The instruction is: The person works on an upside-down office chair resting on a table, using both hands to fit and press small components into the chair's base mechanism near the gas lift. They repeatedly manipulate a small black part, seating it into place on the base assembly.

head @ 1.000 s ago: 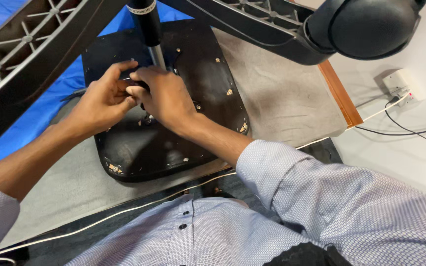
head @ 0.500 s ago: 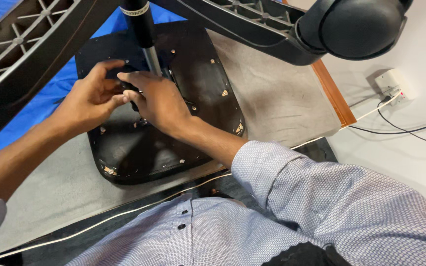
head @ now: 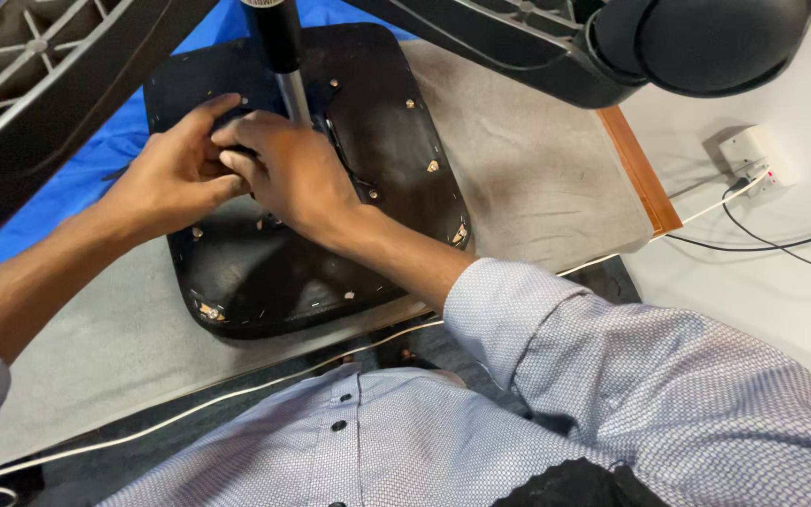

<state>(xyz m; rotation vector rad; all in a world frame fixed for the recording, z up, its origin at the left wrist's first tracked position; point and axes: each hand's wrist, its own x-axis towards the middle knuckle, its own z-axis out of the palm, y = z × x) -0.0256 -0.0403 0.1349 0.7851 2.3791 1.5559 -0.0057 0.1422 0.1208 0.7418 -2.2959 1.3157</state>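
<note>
A black chair seat point(head: 265, 282) lies upside down on a grey cloth, its underside dotted with staples and screws. A black and silver column point(head: 291, 89) rises from its middle toward the camera. My left hand point(head: 175, 178) and my right hand point(head: 293, 174) meet at the foot of the column. The fingers of both are curled onto the dark seat mechanism point(head: 237, 120) there, fingertips touching each other. My right hand covers most of the mechanism, so what exactly the fingers pinch is hidden.
Black chair-base legs point(head: 39, 84) spread overhead at the top, one ending in a caster point(head: 706, 42) at the upper right. The grey cloth point(head: 537, 178) covers a table with a wooden edge point(head: 640, 169), over a blue sheet point(head: 96, 160). A wall socket point(head: 753, 155) and a white cable point(head: 237, 394) are nearby.
Both hands stay at the foot of the column. The fingers have shifted slightly against each other, and the view has drifted a little.
</note>
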